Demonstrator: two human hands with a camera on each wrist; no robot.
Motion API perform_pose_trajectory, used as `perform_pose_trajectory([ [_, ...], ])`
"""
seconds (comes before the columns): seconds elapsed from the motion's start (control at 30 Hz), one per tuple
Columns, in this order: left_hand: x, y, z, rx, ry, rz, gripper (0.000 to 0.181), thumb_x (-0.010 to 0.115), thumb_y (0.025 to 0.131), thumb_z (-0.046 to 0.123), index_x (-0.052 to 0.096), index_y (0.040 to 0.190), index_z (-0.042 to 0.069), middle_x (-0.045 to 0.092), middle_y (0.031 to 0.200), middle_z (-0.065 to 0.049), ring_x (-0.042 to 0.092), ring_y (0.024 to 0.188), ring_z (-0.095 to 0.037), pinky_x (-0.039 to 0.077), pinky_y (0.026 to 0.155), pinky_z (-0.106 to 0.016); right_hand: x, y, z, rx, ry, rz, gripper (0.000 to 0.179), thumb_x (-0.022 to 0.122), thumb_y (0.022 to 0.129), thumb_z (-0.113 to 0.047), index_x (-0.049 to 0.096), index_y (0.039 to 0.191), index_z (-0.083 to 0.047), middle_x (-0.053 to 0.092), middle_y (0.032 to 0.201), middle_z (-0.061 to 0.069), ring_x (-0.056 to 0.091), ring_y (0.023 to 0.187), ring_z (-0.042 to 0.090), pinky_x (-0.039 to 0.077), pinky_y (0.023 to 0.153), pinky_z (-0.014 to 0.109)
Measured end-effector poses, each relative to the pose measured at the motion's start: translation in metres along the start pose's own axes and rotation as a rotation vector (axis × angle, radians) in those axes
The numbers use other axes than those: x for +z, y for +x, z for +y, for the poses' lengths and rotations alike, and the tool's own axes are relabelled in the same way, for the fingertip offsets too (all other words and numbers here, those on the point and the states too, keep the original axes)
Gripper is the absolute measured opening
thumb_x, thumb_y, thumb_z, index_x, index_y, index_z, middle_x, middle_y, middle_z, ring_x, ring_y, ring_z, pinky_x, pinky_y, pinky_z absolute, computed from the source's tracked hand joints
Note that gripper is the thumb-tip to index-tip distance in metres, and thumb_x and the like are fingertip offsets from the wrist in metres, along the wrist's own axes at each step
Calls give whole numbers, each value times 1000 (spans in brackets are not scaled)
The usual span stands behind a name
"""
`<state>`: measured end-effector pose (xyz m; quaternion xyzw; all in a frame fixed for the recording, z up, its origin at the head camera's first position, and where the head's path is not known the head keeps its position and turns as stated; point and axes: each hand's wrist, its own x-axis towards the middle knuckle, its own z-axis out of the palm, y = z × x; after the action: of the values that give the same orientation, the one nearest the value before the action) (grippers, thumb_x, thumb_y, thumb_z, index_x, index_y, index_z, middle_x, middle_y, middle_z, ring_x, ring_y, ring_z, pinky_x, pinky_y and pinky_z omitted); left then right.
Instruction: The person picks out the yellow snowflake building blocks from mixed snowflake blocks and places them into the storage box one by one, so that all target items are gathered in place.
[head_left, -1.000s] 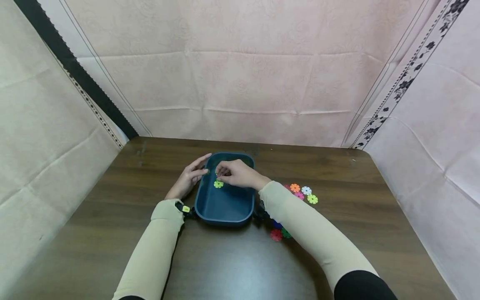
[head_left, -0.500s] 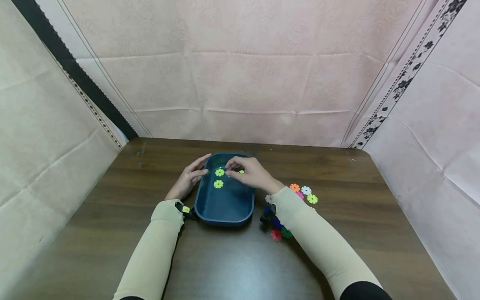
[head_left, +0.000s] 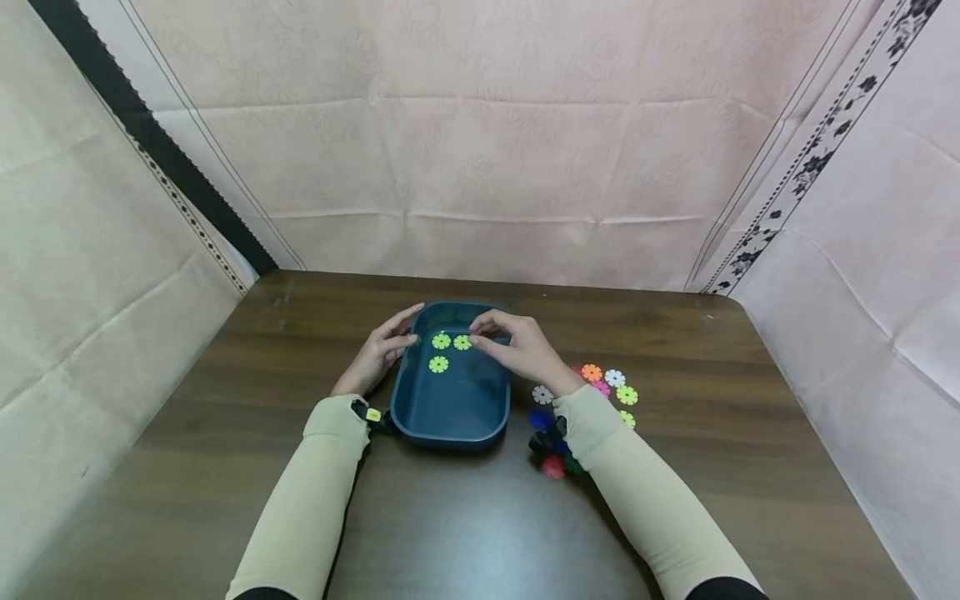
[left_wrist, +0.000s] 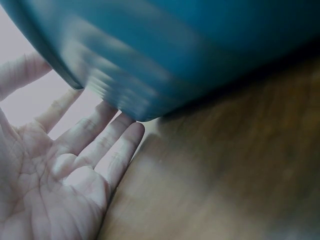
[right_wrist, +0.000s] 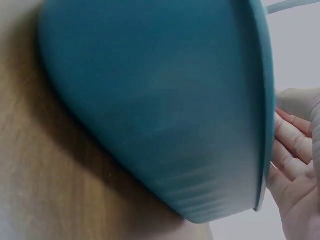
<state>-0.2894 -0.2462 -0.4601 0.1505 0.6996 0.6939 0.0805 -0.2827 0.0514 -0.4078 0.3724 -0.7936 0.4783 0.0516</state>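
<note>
Touching left edge of blue tray (head_left: pixel 450 417) with straight-fingered left grip (head_left: pixel 378 350), hovering with right grip (head_left: pixel 519 343) beside yellow-green discs (head_left: pixel 441 342) toward far edge, can't tell if pinching.

The tray (head_left: pixel 450 408) is dark blue, its flower pieces (head_left: pixel 438 364) yellow-green.

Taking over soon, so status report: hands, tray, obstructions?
Left hand against tray; right hand over it. Three flowers inside. Right sleeve partly covers flowers outside.
</note>
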Motion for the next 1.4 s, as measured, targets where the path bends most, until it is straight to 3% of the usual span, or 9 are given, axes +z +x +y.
perform_pose_trajectory([
  [0.13,0,0,-2,4,-19,-6,58,55,103,17,36,158,22,26,164,4,23,150,-20,24,117,-52,-4,-6,-10,12,11,30,20,67,99,-20,70,112,-6,72,104,-2,66,97,12,54,87,41],
  [0.3,0,-1,-1,8,-30,-9,58,54,103,16,35,158,21,27,163,5,23,150,-19,25,117,-52,-13,-14,-39,48,45,64,12,67,97,-7,69,109,-7,72,103,9,67,96,22,54,86,46],
  [0.6,1,-2,1,-1,-19,-14,58,57,103,20,37,157,25,26,164,4,22,150,-20,24,117,-52,-34,-20,-46,32,43,119,13,68,96,-4,69,108,-4,72,102,12,69,95,23,55,84,44],
  [0.8,2,-2,1,3,-25,-9,57,57,103,19,39,156,26,26,164,4,21,151,-19,23,118,-52,-46,-23,-23,25,47,146,16,69,96,-8,69,111,-4,73,104,9,69,93,27,55,81,47],
  [1.0,2,-1,1,7,-20,-12,58,57,103,20,38,157,26,24,165,3,18,152,-21,21,118,-53,-63,-35,-10,43,3,178,16,71,96,-17,71,110,-10,73,103,2,69,92,21,56,82,37],
  [1.23,2,-2,2,9,-26,-11,60,58,102,18,36,158,21,25,164,3,18,152,-20,20,119,-52,-88,-61,6,119,-42,236,18,71,96,-24,71,109,-11,74,101,1,69,89,23,53,78,24],
  [1.4,2,-2,3,10,-32,-14,59,57,102,17,37,158,22,25,164,3,21,151,-20,22,118,-52,-108,-88,26,187,-36,288,17,71,96,-20,71,109,-10,74,100,12,69,89,26,52,76,20],
])
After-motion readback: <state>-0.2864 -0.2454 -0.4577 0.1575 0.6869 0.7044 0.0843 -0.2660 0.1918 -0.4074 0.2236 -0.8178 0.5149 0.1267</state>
